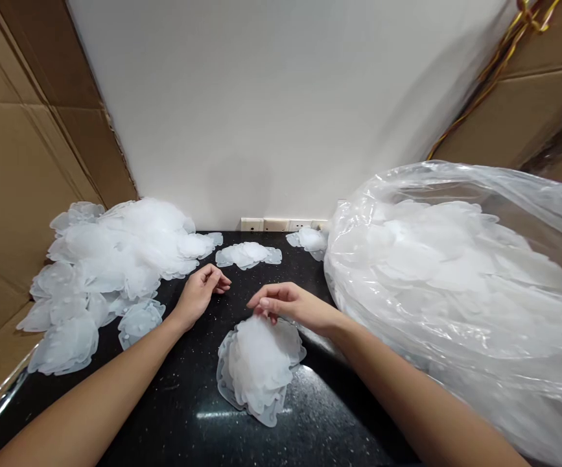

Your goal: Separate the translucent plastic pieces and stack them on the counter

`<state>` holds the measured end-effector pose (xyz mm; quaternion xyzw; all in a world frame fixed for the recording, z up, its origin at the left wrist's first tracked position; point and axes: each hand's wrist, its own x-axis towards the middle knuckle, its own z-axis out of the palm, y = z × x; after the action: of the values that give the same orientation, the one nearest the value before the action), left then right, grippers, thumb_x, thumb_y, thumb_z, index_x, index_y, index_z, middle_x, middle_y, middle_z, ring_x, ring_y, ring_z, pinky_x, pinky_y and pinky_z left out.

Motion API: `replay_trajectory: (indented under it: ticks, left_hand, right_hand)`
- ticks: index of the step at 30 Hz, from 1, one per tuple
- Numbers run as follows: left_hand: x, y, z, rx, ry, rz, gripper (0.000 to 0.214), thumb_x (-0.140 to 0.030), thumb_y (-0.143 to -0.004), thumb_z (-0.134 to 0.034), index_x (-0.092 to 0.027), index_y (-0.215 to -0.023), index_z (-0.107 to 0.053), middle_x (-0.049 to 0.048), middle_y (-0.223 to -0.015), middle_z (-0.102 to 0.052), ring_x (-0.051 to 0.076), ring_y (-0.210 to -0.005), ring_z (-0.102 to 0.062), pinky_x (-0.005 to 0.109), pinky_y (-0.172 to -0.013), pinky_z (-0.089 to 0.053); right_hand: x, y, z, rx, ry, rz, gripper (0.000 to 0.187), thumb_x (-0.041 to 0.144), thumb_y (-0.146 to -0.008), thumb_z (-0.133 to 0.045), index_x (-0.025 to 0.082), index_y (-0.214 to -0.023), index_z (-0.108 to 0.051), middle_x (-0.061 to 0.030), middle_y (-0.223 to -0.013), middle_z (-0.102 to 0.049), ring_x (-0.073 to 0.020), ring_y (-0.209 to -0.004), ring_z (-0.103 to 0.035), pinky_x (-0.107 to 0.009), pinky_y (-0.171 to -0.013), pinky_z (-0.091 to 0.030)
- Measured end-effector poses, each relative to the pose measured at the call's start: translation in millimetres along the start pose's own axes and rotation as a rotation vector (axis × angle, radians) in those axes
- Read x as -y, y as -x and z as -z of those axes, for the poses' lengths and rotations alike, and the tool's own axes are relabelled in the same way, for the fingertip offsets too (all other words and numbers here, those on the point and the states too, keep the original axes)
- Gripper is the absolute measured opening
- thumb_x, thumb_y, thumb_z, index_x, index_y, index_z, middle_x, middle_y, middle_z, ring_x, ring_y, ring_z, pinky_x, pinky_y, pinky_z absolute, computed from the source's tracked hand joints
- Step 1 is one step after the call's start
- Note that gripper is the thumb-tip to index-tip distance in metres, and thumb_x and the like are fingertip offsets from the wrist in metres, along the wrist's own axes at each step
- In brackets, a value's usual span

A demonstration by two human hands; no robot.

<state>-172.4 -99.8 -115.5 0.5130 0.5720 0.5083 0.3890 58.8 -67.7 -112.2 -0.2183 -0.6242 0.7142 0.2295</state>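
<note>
A small stack of thin translucent white plastic pieces (260, 366) lies on the black speckled counter (188, 402) in front of me. My right hand (285, 303) rests on the stack's far edge, its fingers curled and pinching the top pieces. My left hand (203, 290) hovers over bare counter to the left, fingers curled inward with nothing visible in them. Between them is a short gap of counter.
A big heap of the same white pieces (115, 259) spreads at the left. A large clear plastic bag (456, 279) full of them fills the right. Small piles (248, 254) lie near the white wall. Cardboard sheets (13, 194) lean on both sides.
</note>
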Motion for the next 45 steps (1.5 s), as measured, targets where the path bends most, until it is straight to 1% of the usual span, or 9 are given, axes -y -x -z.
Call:
replay_trajectory:
  ticks: [6, 9, 16, 22, 29, 33, 37, 41, 45]
  left_hand:
    - [8, -4, 1.9, -0.042, -0.012, -0.027, 0.043, -0.060, -0.073, -0.066, -0.018, -0.069, -0.062, 0.0052, -0.075, -0.070, 0.018, -0.072, -0.066, 0.031, -0.071, -0.054]
    - [11, -5, 1.9, -0.067, 0.015, -0.036, 0.039, -0.057, -0.073, -0.066, -0.018, -0.068, -0.061, 0.0046, -0.073, -0.069, 0.018, -0.070, -0.066, 0.030, -0.069, -0.054]
    - [16, -4, 1.8, -0.096, 0.058, -0.064, 0.030, -0.047, -0.074, -0.065, -0.019, -0.065, -0.060, 0.0023, -0.070, -0.067, 0.016, -0.067, -0.064, 0.027, -0.064, -0.051]
    - [25, -6, 2.3, -0.182, 0.119, -0.058, 0.024, -0.041, -0.076, -0.065, -0.019, -0.068, -0.060, 0.0030, -0.072, -0.065, 0.018, -0.070, -0.063, 0.031, -0.069, -0.051]
    - [20, -8, 4.2, -0.368, 0.281, -0.049, 0.043, -0.030, -0.070, -0.078, -0.021, -0.106, -0.055, 0.0113, -0.128, -0.058, 0.024, -0.130, -0.048, 0.038, -0.112, -0.034]
    - [6, 3, 0.9, -0.052, 0.593, 0.095, 0.058, -0.040, -0.071, -0.081, -0.022, -0.119, -0.055, 0.0125, -0.121, -0.065, 0.030, -0.118, -0.060, 0.052, -0.104, -0.043]
    - [-5, 15, -3.4, 0.222, 0.940, 0.273, 0.049, -0.039, -0.071, -0.082, -0.018, -0.110, -0.063, 0.0117, -0.105, -0.072, 0.031, -0.102, -0.067, 0.057, -0.092, -0.052]
    - [-6, 18, -7.8, 0.104, 0.822, 0.368, 0.037, -0.017, -0.070, -0.082, -0.017, -0.103, -0.067, 0.0061, -0.088, -0.074, 0.021, -0.076, -0.070, 0.038, -0.073, -0.059]
    - [-2, 16, -11.2, 0.021, 0.769, 0.362, 0.028, -0.011, -0.071, -0.078, -0.015, -0.097, -0.069, 0.0059, -0.085, -0.075, 0.019, -0.070, -0.070, 0.035, -0.068, -0.060]
  right_hand:
    - [-5, -26, 12, -0.443, 0.416, 0.152, 0.032, 0.045, -0.089, -0.059, 0.018, -0.105, -0.065, -0.0055, -0.094, -0.067, -0.0179, -0.085, -0.062, -0.032, -0.077, -0.048]
    - [2, -59, 26, -0.585, 0.749, 0.043, 0.036, 0.042, -0.096, -0.048, 0.018, -0.121, -0.058, -0.0106, -0.121, -0.064, -0.0214, -0.110, -0.060, -0.035, -0.095, -0.046]
    - [5, -138, 30, -0.588, 1.078, -0.208, 0.063, 0.063, -0.086, -0.057, 0.028, -0.139, -0.052, -0.0172, -0.148, -0.045, -0.0462, -0.137, -0.036, -0.070, -0.106, -0.024]
    - [-1, -165, 17, -0.481, 1.078, -0.187, 0.046, 0.043, -0.077, -0.074, 0.019, -0.114, -0.065, -0.0180, -0.124, -0.061, -0.0358, -0.114, -0.060, -0.047, -0.096, -0.045]
    - [13, -140, 12, -0.336, 0.837, -0.079, 0.017, 0.031, -0.077, -0.064, 0.017, -0.086, -0.061, -0.0027, -0.076, -0.066, -0.0184, -0.071, -0.064, -0.026, -0.066, -0.049]
    - [33, -112, 1, -0.208, 0.650, 0.053, 0.032, 0.045, -0.078, -0.063, 0.018, -0.093, -0.058, -0.0006, -0.077, -0.063, -0.0151, -0.065, -0.060, -0.025, -0.061, -0.049]
    - [34, -100, -26, -0.095, 0.797, 0.263, 0.046, 0.038, -0.070, -0.072, 0.019, -0.110, -0.060, -0.0066, -0.105, -0.064, -0.0231, -0.094, -0.061, -0.038, -0.085, -0.051]
    - [15, -96, -40, -0.139, 0.950, 0.337, 0.112, 0.034, -0.050, -0.087, 0.018, -0.148, -0.034, -0.0179, -0.138, -0.047, -0.0357, -0.128, -0.043, -0.058, -0.109, -0.032]
    - [3, -75, -22, -0.206, 0.441, 0.258, 0.102, 0.045, -0.068, -0.078, 0.028, -0.152, -0.023, -0.0166, -0.151, -0.037, -0.0307, -0.138, -0.039, -0.053, -0.111, -0.033]
